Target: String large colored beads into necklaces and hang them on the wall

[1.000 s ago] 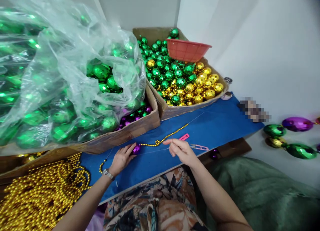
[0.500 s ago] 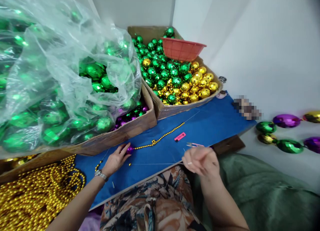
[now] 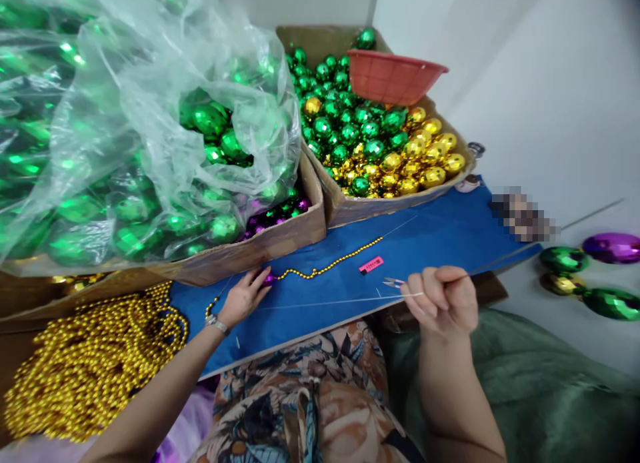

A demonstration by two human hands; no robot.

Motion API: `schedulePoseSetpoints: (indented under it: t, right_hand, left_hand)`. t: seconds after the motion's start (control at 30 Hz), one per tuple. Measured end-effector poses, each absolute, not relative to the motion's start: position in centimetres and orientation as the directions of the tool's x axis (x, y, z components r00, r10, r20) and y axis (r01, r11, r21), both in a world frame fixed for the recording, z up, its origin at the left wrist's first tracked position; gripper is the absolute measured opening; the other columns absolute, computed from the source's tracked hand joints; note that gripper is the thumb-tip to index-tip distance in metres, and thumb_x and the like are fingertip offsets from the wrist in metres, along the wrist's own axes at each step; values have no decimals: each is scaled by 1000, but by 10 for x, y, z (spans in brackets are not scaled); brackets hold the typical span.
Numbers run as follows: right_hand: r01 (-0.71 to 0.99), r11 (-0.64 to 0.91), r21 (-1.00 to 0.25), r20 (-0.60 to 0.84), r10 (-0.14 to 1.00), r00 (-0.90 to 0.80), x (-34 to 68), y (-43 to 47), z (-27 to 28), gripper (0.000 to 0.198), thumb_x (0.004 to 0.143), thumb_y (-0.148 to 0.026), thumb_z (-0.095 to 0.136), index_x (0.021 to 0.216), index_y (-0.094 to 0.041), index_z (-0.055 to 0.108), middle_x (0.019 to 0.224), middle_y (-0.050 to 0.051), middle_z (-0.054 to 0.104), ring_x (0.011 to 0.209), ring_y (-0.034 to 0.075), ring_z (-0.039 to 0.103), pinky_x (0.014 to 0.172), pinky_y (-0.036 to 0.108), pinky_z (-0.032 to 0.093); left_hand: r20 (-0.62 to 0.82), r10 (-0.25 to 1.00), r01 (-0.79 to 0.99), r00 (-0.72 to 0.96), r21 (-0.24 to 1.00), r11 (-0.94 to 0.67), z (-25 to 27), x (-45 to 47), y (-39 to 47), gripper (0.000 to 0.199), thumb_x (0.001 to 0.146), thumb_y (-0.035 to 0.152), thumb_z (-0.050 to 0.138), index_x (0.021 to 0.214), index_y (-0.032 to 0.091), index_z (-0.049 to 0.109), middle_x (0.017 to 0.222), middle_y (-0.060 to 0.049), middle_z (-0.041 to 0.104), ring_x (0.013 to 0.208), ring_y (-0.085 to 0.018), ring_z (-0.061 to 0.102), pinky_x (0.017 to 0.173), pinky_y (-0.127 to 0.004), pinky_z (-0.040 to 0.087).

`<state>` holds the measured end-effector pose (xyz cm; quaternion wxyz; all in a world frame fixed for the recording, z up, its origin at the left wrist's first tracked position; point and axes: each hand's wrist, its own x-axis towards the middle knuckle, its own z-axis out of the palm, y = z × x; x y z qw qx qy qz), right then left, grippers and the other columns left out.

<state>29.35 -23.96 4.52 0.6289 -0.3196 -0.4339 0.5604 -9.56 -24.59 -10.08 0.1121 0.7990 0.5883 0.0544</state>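
My left hand (image 3: 245, 295), a watch on its wrist, is closed around a purple bead (image 3: 271, 277) on the blue table. A strand of small gold beads (image 3: 330, 266) runs from that bead to the right, ending in bare thread. My right hand (image 3: 443, 299) is closed like a fist on a thin white thread (image 3: 320, 304), stretched taut back toward my left hand. Small thread snips (image 3: 393, 283) lie at its fingertips, seemingly on the table. A pink label (image 3: 371, 265) lies farther back. A short gold-bead strand (image 3: 211, 308) hangs beside my left wrist.
A cardboard box (image 3: 250, 253) with a plastic bag (image 3: 145, 116) of green balls stands at left. Another box (image 3: 395, 206) holds green and gold balls and a red basket (image 3: 395, 79). Gold bead strands (image 3: 95, 363) pile at lower left. Large beads (image 3: 613, 304) hang at right.
My right hand has pulled right and slightly up, drawing the thread tighter. My left hand stays on the purple bead. The whole view has shifted a little.
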Motion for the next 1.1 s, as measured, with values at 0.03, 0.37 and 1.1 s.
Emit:
schedulePoseSetpoints:
  t: [0.03,0.37,1.1]
  right_hand:
    - [-428,170,-888,189,982,-2,294,-238,47,18,85,-54,61,92,-38,67,43,-10,11,33,7,16,34,17,24]
    - [-408,138,-903,207,970,-129,276,-224,18,34,91,-47,55,113,-21,61,56,-6,35,44,7,37,44,22,34]
    - [-2,108,-994,107,979,-173,288,-203,-10,40,99,-45,39,108,-14,64,59,-3,51,52,7,51,56,19,41]
  left_hand:
    - [-60,950,924,306,260,-281,-100,-95,-245,51,97,43,35,142,20,42,137,-14,49,125,-26,51,100,-38,47]
    - [297,821,762,488,314,-567,-53,-60,-225,49,94,29,48,142,29,38,134,-10,53,118,-24,55,98,-40,50]
    - [-280,754,772,594,-64,-632,30,191,48,41,83,40,59,116,14,57,112,-21,62,100,-35,64,80,-43,51]
